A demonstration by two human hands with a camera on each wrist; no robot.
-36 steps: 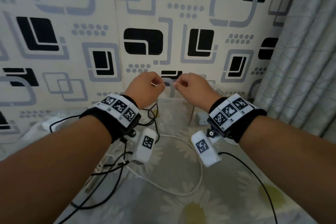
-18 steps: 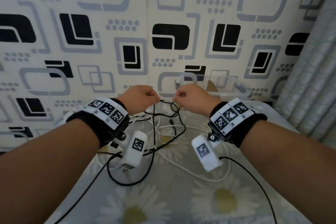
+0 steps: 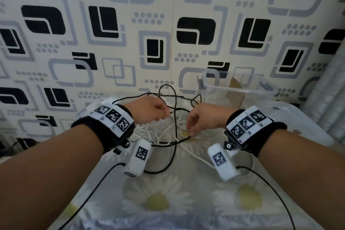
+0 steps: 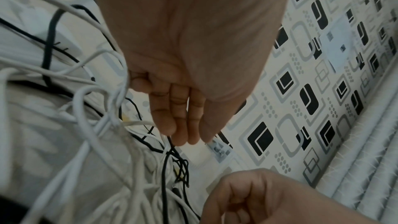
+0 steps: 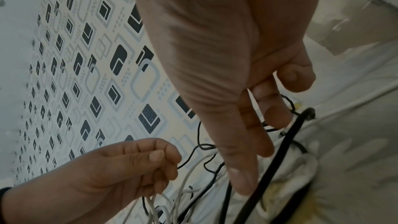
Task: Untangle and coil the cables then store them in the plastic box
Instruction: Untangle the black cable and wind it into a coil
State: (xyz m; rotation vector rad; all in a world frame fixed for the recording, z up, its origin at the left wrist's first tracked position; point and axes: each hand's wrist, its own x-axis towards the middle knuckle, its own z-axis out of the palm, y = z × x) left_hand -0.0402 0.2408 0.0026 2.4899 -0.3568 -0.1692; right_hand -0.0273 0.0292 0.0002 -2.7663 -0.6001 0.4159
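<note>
A tangle of white and black cables (image 3: 168,133) lies on the daisy-print cloth between my hands. My left hand (image 3: 167,115) pinches a thin black cable (image 3: 174,97) that loops up toward the wall. The right wrist view shows this left hand (image 5: 163,164) with thumb pressed on curled fingers and the thin black cable (image 5: 193,152) leaving them. My right hand (image 3: 190,130) hangs just right of the tangle with fingers pointing down and holding nothing. A thick black cable (image 5: 280,144) runs beside its fingertips (image 5: 243,185). The clear plastic box (image 3: 239,88) stands behind the right hand.
The patterned wall (image 3: 112,43) rises right behind the cables. A white lid-like slab (image 3: 302,123) lies at the right, under and beside the box. A grey curtain (image 3: 332,89) hangs at the far right. My wrist cameras' own black leads (image 3: 270,188) trail over the near cloth (image 3: 177,201).
Both hands were pinching one cable close together. They have dropped toward the tangle and moved apart, and the right hand has let go and opened its fingers.
</note>
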